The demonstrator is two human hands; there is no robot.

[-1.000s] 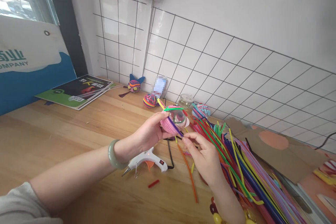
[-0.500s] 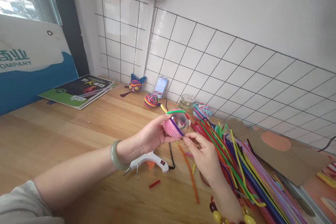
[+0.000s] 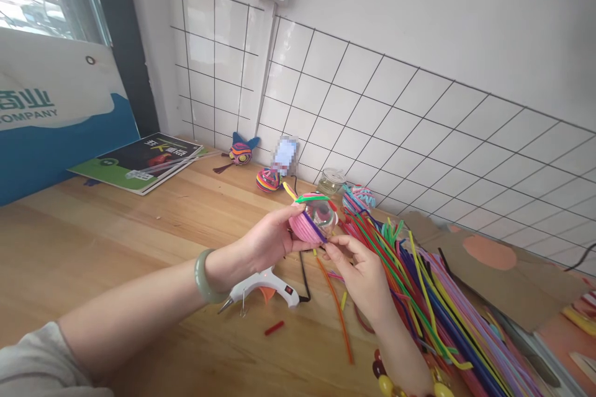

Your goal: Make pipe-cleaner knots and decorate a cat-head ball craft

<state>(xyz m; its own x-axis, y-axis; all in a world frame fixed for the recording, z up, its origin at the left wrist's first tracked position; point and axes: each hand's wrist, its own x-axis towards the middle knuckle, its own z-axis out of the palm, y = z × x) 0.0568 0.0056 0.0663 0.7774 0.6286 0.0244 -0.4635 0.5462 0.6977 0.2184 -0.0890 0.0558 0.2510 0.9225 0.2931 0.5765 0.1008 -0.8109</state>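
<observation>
A clear round ball (image 3: 325,216), partly covered in pink pipe cleaners, is held up above the table by my left hand (image 3: 272,232), thumb on top and fingers beneath. A purple pipe cleaner (image 3: 315,227) runs along the edge of the pink rows. My right hand (image 3: 361,273) pinches the lower end of that purple strip against the ball. A green pipe cleaner (image 3: 313,198) crosses the top, with yellow and red pieces beside it. Below my left wrist, a white hot glue gun (image 3: 267,285) lies on the table.
Many loose pipe cleaners (image 3: 428,298) lie at the right beside cardboard (image 3: 507,279). Along the wall stand a glass jar (image 3: 331,181), a phone (image 3: 285,155) and several wrapped ornaments (image 3: 269,179). A booklet (image 3: 144,161) lies at the left. An orange pipe cleaner (image 3: 339,310) and a red scrap (image 3: 274,327) lie in front.
Almost nothing differs. Both hands keep the same hold on the ball, and the purple strip stays along the pink rows. The view has shifted very slightly.
</observation>
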